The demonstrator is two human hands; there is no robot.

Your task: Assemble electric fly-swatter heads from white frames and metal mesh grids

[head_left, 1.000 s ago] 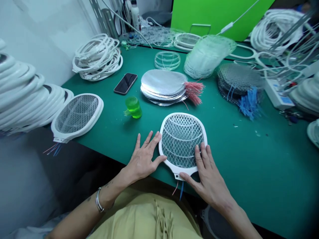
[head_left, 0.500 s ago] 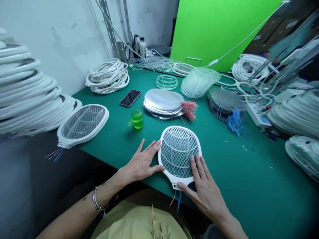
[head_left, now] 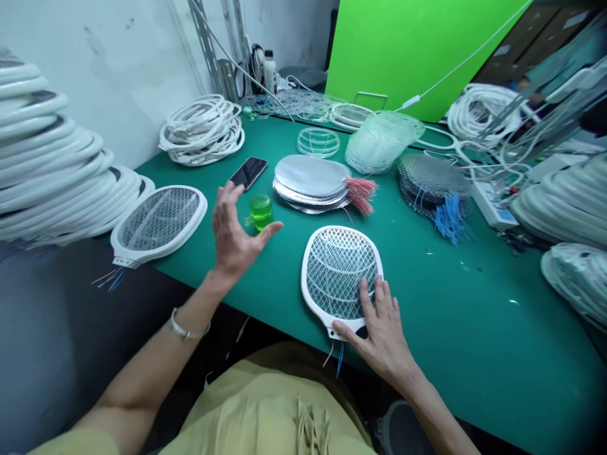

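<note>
A white racket head with a mesh grid (head_left: 337, 268) lies near the front edge of the green table (head_left: 455, 316), with red and blue wires hanging from its neck. My right hand (head_left: 382, 332) lies flat on its lower right rim, fingers spread, holding nothing. My left hand (head_left: 234, 234) is raised above the table with fingers apart and empty, close to a small green cup (head_left: 260, 211). A second finished racket head (head_left: 159, 221) lies at the left edge of the table.
A phone (head_left: 249, 172) lies behind the cup. Stacks of silver mesh with red wires (head_left: 313, 183), dark mesh with blue wires (head_left: 429, 183) and clear mesh (head_left: 379, 148) sit behind. White frame piles (head_left: 203, 129) stand left and right; a green board (head_left: 417, 44) at the back.
My left hand has lifted off the table beside the racket head and moved left and up toward the green cup. My right hand stays on the racket head.
</note>
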